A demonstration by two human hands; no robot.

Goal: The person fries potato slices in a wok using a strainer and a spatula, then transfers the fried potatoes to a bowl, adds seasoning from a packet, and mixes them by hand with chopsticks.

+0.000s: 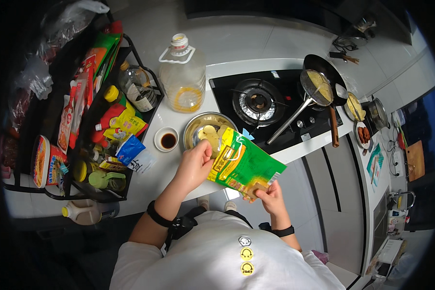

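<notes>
A green and yellow food packet [255,161] bearing printing and a barcode is tilted in front of me, above the counter's front edge. My left hand [195,165] pinches its yellow upper end. My right hand [272,199] grips the lower corner, the thumb over a small brown patch; whether that is print or a separate piece, I cannot tell. Just beyond, a stainless steel bowl [192,130] holds pale yellow slices [209,137] that look like potato. The packet hides part of the bowl. Left of it sits a small white dish [158,145] with dark sauce [168,140].
A large plastic oil jug [183,78] stands behind the bowl. On the gas hob [221,85], a mesh strainer [306,81] with slices rests over a black wok [313,61]. A black rack [139,61] with bottles and packets flanks the left. Farther right is a plate of browned food [363,135].
</notes>
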